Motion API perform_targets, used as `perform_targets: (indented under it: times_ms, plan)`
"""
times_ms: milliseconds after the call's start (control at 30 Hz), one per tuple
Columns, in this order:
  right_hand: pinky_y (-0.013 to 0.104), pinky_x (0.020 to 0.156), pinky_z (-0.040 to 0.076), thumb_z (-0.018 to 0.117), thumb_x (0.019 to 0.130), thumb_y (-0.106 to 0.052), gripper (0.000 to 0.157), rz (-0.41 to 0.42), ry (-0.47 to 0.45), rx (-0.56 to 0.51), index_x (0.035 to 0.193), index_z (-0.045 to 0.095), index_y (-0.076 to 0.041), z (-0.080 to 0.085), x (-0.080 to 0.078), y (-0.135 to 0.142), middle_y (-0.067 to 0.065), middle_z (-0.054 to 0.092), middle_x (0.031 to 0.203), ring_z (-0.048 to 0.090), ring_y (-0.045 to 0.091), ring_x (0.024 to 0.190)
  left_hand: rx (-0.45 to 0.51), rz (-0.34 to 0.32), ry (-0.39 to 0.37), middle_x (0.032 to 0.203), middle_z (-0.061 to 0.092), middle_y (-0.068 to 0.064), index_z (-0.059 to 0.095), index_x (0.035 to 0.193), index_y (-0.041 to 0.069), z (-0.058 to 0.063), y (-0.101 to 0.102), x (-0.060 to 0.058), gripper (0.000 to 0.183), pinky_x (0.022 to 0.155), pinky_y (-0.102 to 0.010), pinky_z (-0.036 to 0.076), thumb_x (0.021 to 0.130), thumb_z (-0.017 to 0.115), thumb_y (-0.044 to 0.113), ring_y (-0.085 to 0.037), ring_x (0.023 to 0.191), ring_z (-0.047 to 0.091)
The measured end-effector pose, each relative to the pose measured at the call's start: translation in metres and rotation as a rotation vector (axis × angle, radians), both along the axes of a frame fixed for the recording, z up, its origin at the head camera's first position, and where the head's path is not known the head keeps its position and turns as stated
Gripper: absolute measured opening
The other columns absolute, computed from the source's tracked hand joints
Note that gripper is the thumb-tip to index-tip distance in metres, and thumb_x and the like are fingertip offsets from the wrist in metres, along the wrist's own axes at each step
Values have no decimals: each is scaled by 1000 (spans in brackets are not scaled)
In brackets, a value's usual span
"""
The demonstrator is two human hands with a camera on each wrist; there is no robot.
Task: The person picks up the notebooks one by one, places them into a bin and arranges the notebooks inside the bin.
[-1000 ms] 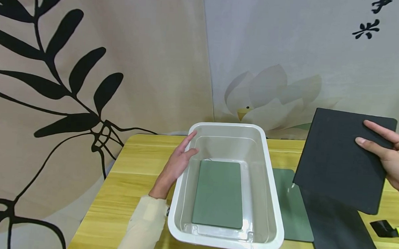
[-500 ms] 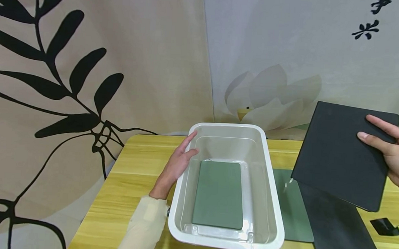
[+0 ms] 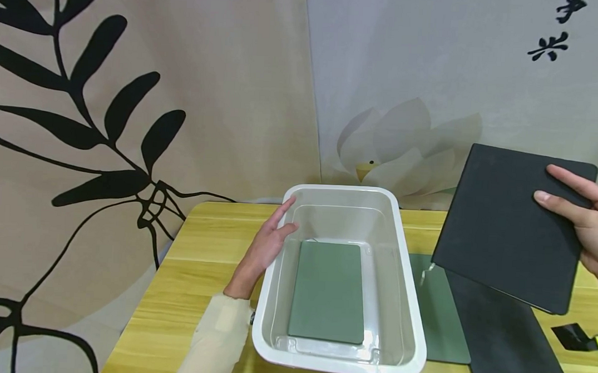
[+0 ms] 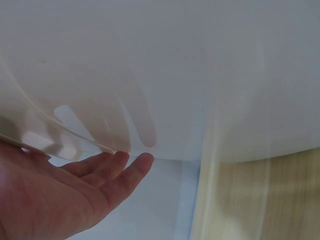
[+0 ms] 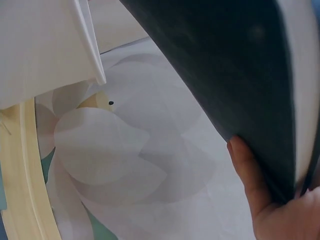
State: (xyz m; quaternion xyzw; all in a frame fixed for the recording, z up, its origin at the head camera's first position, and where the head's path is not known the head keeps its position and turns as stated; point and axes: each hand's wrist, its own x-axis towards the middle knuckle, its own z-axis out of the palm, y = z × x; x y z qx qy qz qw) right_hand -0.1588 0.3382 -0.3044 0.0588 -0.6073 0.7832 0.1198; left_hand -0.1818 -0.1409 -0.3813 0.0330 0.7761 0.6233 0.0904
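Note:
A black notebook [image 3: 512, 229] is held up at the right, tilted. My right hand [image 3: 588, 216] grips it by its right edge, thumb and index finger on the cover; the other fingers are behind it. Its page edges [image 5: 306, 90] show in the right wrist view, and a pale ribbon [image 3: 427, 271] hangs from its lower left corner. My left hand [image 3: 263, 243] holds the left rim of a white plastic basin [image 3: 410, 302], thumb over the rim and other fingers [image 4: 132, 172] beneath it against the outer wall. A green notebook [image 3: 328, 291] lies flat inside the basin.
Right of the basin, a green notebook [image 3: 443, 321] and another black notebook [image 3: 513, 340] lie side by side on the wooden table [image 3: 185, 276]. A small black item with a yellow label [image 3: 580, 338] lies at the far right. A printed curtain [image 3: 248, 95] hangs behind.
The black notebook in my right hand has risen somewhat and shifted slightly left, its ribbon swinging. My left hand, the basin and the notebook inside have stayed put.

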Motion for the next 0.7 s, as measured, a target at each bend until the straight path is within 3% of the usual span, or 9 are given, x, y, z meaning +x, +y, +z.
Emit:
perform_targets:
  times_ms: [433, 700]
  plan:
    - [23, 53, 55, 66, 90, 4, 53, -53, -55, 50, 137, 61, -19, 8, -3, -12, -12, 73, 100, 73, 9, 69, 10, -2, -4, 159, 30, 7, 33, 151, 45, -1, 0, -1, 55, 95, -57, 48, 100, 49, 30, -31, 131, 47]
    - [24, 55, 55, 68, 90, 0, 57, -44, -87, 72, 142, 56, -21, 11, -4, -19, -15, 67, 108, 73, 9, 71, 9, -2, -8, 159, 29, 6, 33, 151, 45, -1, -1, -1, 55, 95, -56, 48, 100, 49, 31, -35, 132, 46]
